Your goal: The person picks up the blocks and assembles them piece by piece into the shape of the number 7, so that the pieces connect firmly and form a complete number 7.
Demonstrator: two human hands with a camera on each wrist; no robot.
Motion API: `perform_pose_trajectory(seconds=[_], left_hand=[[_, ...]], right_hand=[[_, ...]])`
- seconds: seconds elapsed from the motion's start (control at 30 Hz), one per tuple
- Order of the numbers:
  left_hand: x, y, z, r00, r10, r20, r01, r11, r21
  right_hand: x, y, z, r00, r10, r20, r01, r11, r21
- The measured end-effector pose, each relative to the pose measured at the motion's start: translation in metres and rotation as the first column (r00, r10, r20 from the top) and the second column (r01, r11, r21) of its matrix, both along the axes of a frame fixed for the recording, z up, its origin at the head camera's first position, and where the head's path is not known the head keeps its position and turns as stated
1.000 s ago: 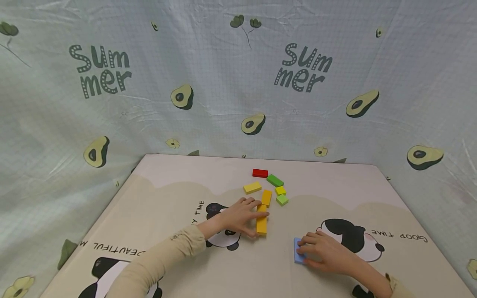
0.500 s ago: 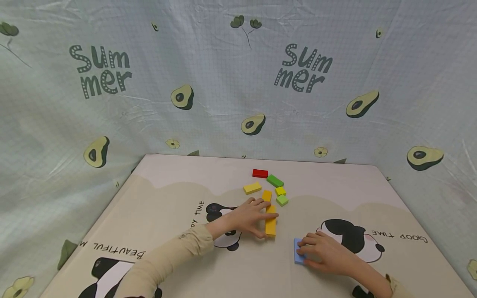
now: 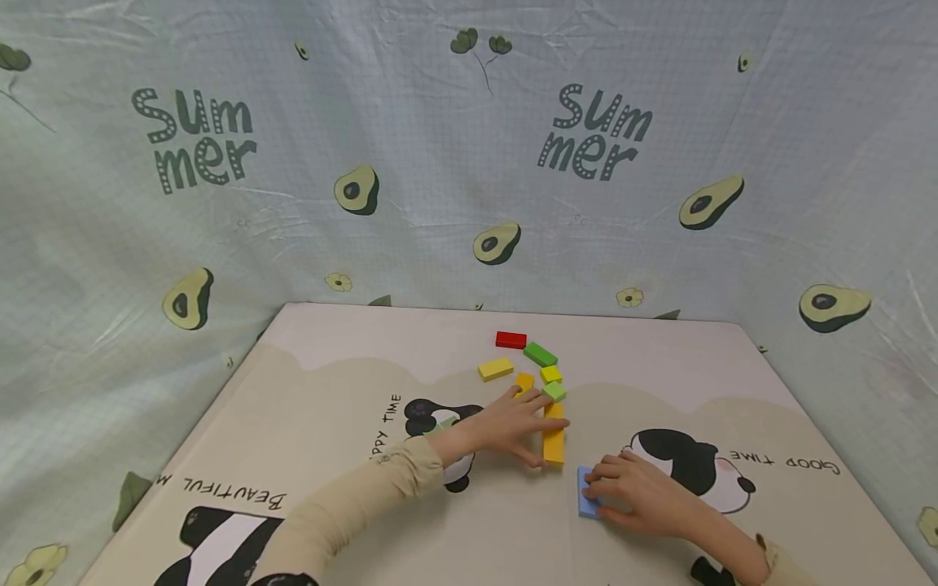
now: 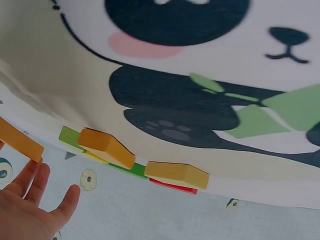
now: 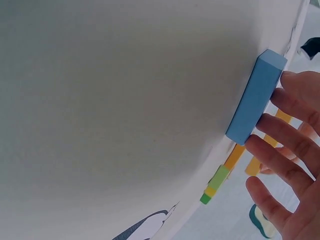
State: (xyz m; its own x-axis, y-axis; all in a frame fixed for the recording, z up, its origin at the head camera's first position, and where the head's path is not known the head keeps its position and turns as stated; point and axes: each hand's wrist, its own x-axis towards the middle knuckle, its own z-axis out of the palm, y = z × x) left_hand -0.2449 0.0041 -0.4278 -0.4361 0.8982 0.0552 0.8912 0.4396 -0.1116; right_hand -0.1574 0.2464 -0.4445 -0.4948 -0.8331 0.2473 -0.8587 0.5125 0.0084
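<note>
My left hand (image 3: 506, 425) grips a long orange block (image 3: 554, 449) near the table's middle, one finger lying across its top. In the left wrist view fingertips touch the end of this block (image 4: 20, 142). Just beyond the fingers lie a shorter orange block (image 3: 523, 380), partly hidden, and a light green block (image 3: 554, 392). To the right, my right hand (image 3: 645, 498) rests its fingers on a light blue block (image 3: 585, 506). The right wrist view shows fingertips lined up along one side of the blue block (image 5: 256, 97).
Farther back on the panda-print table (image 3: 352, 391) lie a red block (image 3: 510, 339), a green block (image 3: 541, 354), a small bright yellow block (image 3: 551, 374) and a pale yellow block (image 3: 495, 369). A patterned cloth (image 3: 418, 122) hangs behind and around the table.
My left hand has slid to the right with the long orange block, bringing it near the light green block and away from the shorter orange one. The right hand and blue block stay put.
</note>
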Motion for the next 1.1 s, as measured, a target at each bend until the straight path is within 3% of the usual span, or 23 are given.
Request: perform_pose_trajectory(seconds=[0.23, 0.43, 0.77, 1.1], left_hand=[[-0.002, 0.013, -0.001, 1.0, -0.004, -0.01, 0.004, 1.0, -0.006], [-0.005, 0.025, -0.005, 0.998, -0.029, -0.056, 0.029, 1.0, -0.008], [-0.009, 0.039, -0.005, 1.0, 0.011, 0.004, -0.011, 0.999, -0.037], [-0.01, 0.052, -0.009, 1.0, -0.003, -0.026, 0.001, 0.998, -0.07]], right_hand=[[-0.001, -0.001, 0.0, 1.0, -0.018, 0.026, 0.018, 1.0, 0.025], [-0.001, -0.001, -0.001, 1.0, -0.013, 0.021, 0.013, 1.0, 0.009], [-0.001, -0.001, 0.002, 0.999, -0.026, 0.039, 0.025, 1.0, 0.017], [0.0, 0.0, -0.001, 0.999, -0.028, 0.022, 0.027, 1.0, 0.011]])
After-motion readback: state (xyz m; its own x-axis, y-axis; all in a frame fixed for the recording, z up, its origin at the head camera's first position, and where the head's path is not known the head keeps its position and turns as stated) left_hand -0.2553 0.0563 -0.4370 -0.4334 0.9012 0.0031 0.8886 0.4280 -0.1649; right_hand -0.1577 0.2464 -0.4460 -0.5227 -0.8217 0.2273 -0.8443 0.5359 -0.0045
